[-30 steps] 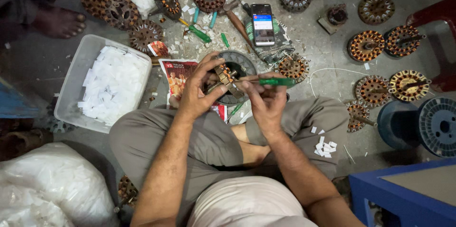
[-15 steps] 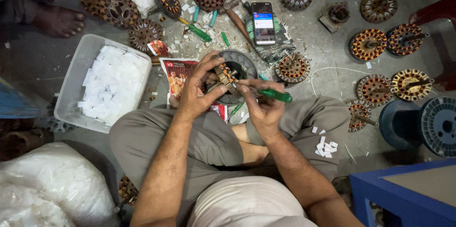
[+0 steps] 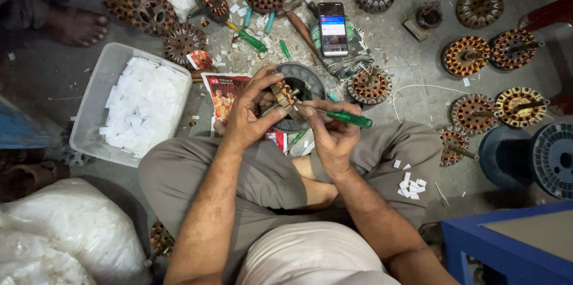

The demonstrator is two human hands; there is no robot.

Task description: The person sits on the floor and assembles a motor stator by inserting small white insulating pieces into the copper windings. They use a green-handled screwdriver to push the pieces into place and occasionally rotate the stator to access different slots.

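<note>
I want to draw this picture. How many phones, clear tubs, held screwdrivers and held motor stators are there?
smartphone: 1
clear plastic tub: 1
green-handled screwdriver, held: 1
stator, held: 1
Total: 4

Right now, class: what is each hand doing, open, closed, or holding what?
Left hand: closed on the motor stator.
Right hand: closed on the green-handled screwdriver.

The person wears grey-brown trousers point(image 3: 239, 171) and a pale shirt point(image 3: 304, 255); forearms bare.
</note>
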